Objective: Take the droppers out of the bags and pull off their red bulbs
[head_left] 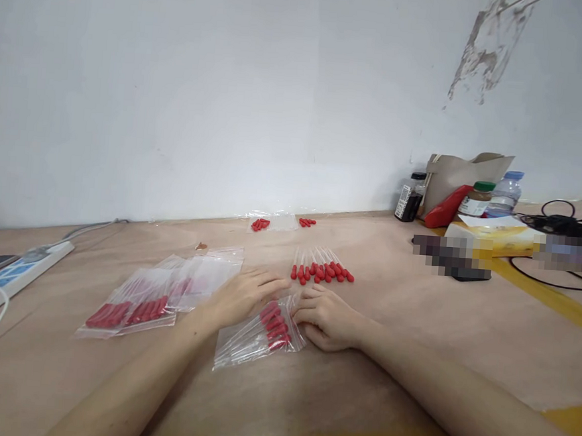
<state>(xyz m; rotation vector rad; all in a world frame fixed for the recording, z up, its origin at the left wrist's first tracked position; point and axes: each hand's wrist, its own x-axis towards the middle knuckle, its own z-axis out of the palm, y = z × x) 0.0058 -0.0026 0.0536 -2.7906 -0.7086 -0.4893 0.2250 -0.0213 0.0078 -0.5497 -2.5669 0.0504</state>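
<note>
A clear zip bag [247,343] lies on the table before me, with several red-bulbed droppers [276,326] inside it. My left hand [248,295] rests along the bag's far edge, fingers stretched out to the right. At the bag's right end, my right hand [331,319] has its fingers curled in around the edge; the fingertips are partly hidden. Just beyond both hands, a loose group of droppers [322,272] lies with red bulbs toward me and clear stems pointing away. To the left are overlapping filled zip bags [147,311] and flat clear bags [212,272].
Near the wall lie more red bulbs [260,224] in clear plastic. A power strip [30,273] with a white cable sits at left. At right stand a dark bottle [409,200], a jar [475,201], a water bottle [507,193], a tissue pack [493,237] and black cables [560,223].
</note>
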